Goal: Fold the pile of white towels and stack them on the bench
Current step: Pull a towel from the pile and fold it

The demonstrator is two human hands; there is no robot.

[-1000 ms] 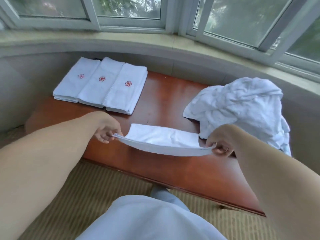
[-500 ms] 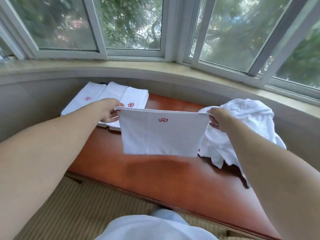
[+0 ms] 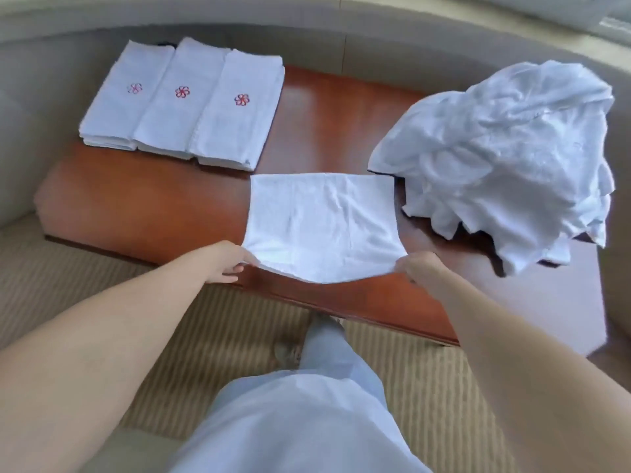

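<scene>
Head view: the white towel (image 3: 321,227), hanging upright with its red emblem showing half a second ago, now lies mostly flat on the tabletop (image 3: 160,196), emblem hidden. Its near corners are pinched, the left hand (image 3: 227,264) at 9 o'clock, the right hand (image 3: 421,269) at 3. Fingertips are partly hidden. Folded stacks (image 3: 184,104) sit at 11, the crumpled pile (image 3: 505,158) at 2.

striped beige carpet (image 3: 222,336), curved beige wall (image 3: 20,107)
</scene>
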